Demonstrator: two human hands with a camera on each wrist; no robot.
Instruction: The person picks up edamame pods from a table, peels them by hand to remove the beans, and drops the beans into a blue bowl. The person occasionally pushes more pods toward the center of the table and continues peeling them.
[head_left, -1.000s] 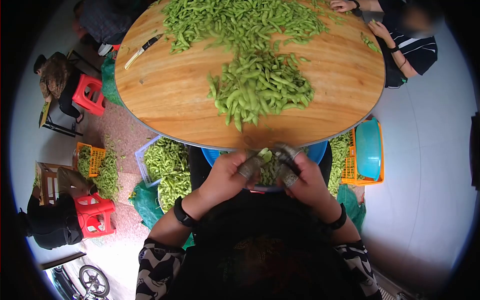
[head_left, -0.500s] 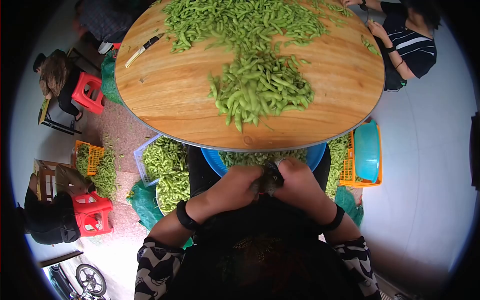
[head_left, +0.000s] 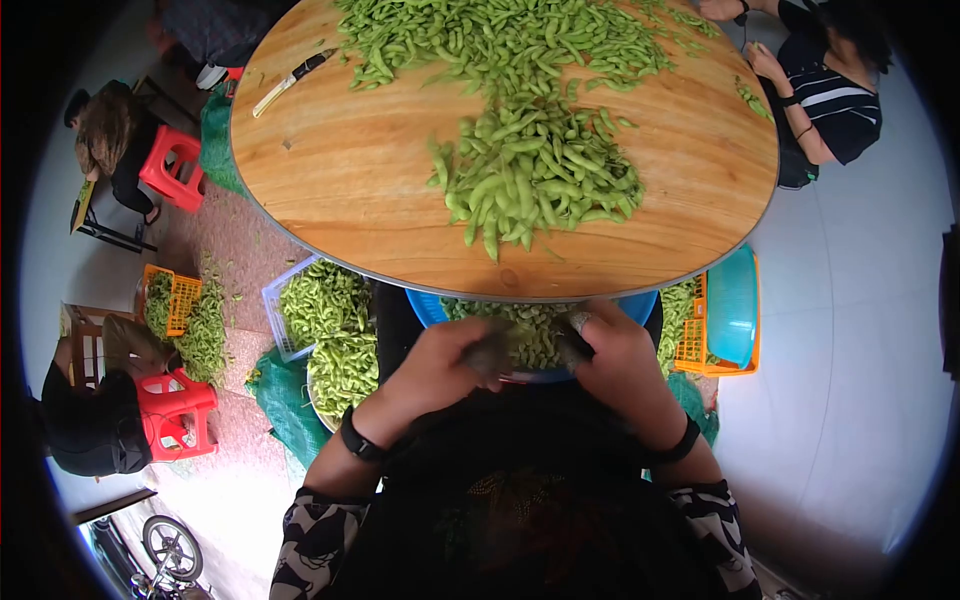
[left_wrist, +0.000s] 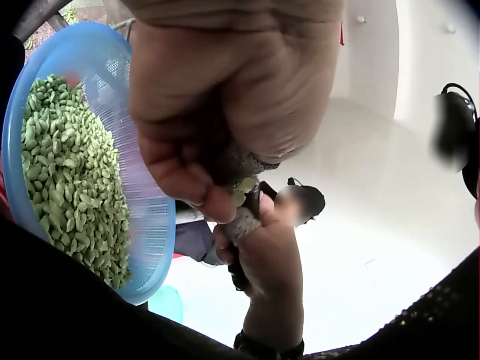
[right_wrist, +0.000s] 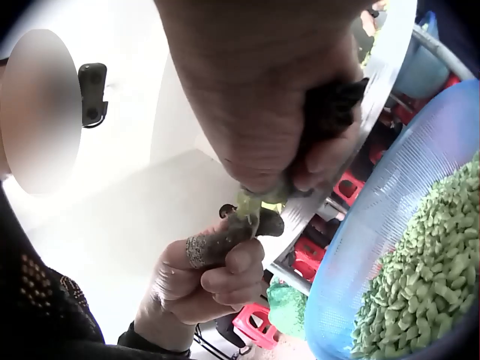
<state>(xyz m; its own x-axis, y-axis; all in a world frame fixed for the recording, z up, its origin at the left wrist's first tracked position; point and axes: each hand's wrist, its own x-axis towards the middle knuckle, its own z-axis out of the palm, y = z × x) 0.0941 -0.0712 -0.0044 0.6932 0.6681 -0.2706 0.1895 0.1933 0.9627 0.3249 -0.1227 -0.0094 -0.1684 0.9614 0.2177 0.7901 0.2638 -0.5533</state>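
Note:
Over a blue colander of shelled green beans, both hands work close together, their fingertips blurred in the head view. My left hand, its thumb in a worn dark cover, pinches a green soybean pod. From the other side my right hand pinches the same pod, its fingers curled; a black wrap or object shows in its curl in the right wrist view. The pod looks split and pale between the two thumbs. A heap of whole pods lies on the round wooden table in front.
The table's metal-edged rim runs just beyond my hands. A knife lies at its left. Crates of pods stand left, an orange crate with a teal basin right. Another person sits at the far right; red stools stand left.
My hands were near the table edge, came together lower over the colander's near side, and now stand slightly apart again. The head view has shifted a little.

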